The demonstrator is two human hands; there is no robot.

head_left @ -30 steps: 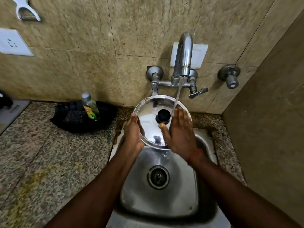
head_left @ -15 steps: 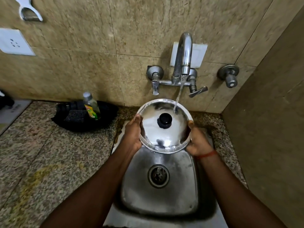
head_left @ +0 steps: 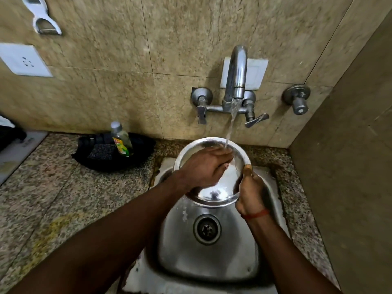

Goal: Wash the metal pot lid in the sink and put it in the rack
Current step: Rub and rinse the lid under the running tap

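Note:
The round metal pot lid [head_left: 214, 194] is held tilted over the steel sink [head_left: 210, 262], under the running stream from the tap [head_left: 236, 75]. My right hand [head_left: 250, 192] grips the lid's right rim, thumb on the edge. My left hand [head_left: 203, 168] lies flat across the lid's face with fingers stretched toward the water, hiding the black knob. No rack is in view.
A black dish [head_left: 114, 153] on the granite counter [head_left: 63, 198] left of the sink holds a scrub pad [head_left: 100, 152] and a soap bottle [head_left: 122, 140]. Tap levers [head_left: 255, 119] and a wall valve [head_left: 297, 99] sit on the tiled wall; a side wall closes the right.
My left hand left the lid's left rim and moved across its face, covering the knob. My right hand stayed on the right rim. The lid sits slightly lower.

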